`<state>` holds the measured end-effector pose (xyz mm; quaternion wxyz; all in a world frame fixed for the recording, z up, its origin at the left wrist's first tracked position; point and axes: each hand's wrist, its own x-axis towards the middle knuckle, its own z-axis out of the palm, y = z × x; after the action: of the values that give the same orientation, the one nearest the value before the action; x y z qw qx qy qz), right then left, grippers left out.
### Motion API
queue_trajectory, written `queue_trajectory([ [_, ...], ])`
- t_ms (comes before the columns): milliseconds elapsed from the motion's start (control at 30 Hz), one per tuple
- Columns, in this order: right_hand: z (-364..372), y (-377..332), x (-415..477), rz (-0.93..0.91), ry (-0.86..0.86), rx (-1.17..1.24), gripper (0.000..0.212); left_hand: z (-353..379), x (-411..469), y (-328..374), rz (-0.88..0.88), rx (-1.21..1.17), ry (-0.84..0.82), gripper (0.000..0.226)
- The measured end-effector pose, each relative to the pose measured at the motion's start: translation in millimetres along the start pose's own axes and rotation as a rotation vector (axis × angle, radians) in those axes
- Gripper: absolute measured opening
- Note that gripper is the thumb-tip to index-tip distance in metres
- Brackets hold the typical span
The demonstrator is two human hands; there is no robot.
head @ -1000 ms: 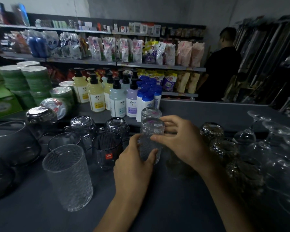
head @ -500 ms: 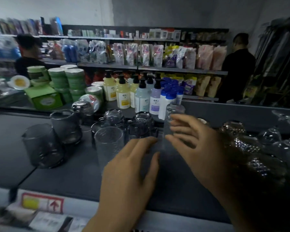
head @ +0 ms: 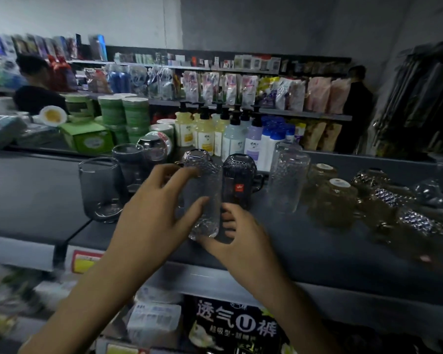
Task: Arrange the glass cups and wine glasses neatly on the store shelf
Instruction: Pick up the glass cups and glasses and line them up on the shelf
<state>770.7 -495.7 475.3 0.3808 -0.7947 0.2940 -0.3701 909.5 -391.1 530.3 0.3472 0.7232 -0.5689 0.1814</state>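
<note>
Head view, shelf: dark grey store shelf (head: pixel 317 254), glassware spread across the top, price-tag strip on front edge.
Held glass: tall clear textured tumbler (head: pixel 204 198), upside down, above the shelf near front-centre, tilted a bit.
Left hand (head: pixel 151 218): on the tumbler's left side; thumb pressed on lower body, fingers (head: pixel 187 172) curled round the upper part, so closed on the glass.
Right hand (head: pixel 238 241): under and right of the tumbler's base end; fingers bent narrow against the bottom rim, cupping it.
Dark mug (head: pixel 239 182): smoky faceted mug w/ handle, red sticker, upside down, just right of the held tumbler; touching or not, can't tell.
2nd tall tumbler (head: pixel 287 177): clear, textured, upside down on shelf, right of dark mug, apart from hands.
Amber cups (head: pixel 333 200): brownish textured cups upside down, white stickers on the bases, right of 2nd tumbler.
Faceted glasses (head: pixel 391 198): sparkly cut pieces further right, blurred; type unclear.
Smoky cups (head: pixel 100 190): two upright grey-tinted cups at left, one behind the other, well left of the hands.
Backgrnd: pump bottles (head: pixel 230 139) behind the glassware; green stacked tubs (head: pixel 136 116) at left; two persons, far left (head: pixel 36 93) and far right (head: pixel 357 108).
Below shelf: packaged goods (head: pixel 235 325) w/ printed text.
</note>
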Motion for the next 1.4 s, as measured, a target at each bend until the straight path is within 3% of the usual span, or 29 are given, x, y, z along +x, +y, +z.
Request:
queue_trajectory([
  [167,5,3,3,0.014,-0.024,-0.02,0.04,0,3,-4,-0.074,-0.217,0.004,0.029],
  [367,3,-3,-2,-0.025,-0.07,-0.094,0.042,-12,-6,2,-0.249,-0.444,0.021,0.03],
  [500,-22,-15,-16,-0.037,-0.126,-0.056,0.047,-25,-26,17,-0.305,-0.73,0.066,0.029],
  [667,-71,-31,-47,0.036,-0.113,0.302,0.057,-39,-47,47,-0.469,-1.276,0.125,0.029],
  [833,-106,-35,-83,0.145,-0.079,0.767,0.058,-29,-61,98,-0.586,-1.572,0.051,0.033],
  [933,-133,-31,-102,0.137,-0.032,0.89,0.054,-14,-71,121,-0.599,-1.502,-0.007,0.035],
  [1033,-161,-24,-111,0.131,0.012,0.849,0.054,-2,-80,129,-0.565,-1.233,-0.103,0.063],
  [1133,-181,-22,-110,0.093,0.064,0.718,0.056,3,-78,134,-0.397,-1.027,-0.252,0.086],
  [1267,-192,-25,-92,0.064,0.131,0.548,0.071,18,-56,133,-0.22,-0.748,-0.342,0.067],
  [1400,-190,-31,-65,0.076,0.185,0.446,0.076,39,-31,130,-0.217,-0.57,-0.418,0.061],
])
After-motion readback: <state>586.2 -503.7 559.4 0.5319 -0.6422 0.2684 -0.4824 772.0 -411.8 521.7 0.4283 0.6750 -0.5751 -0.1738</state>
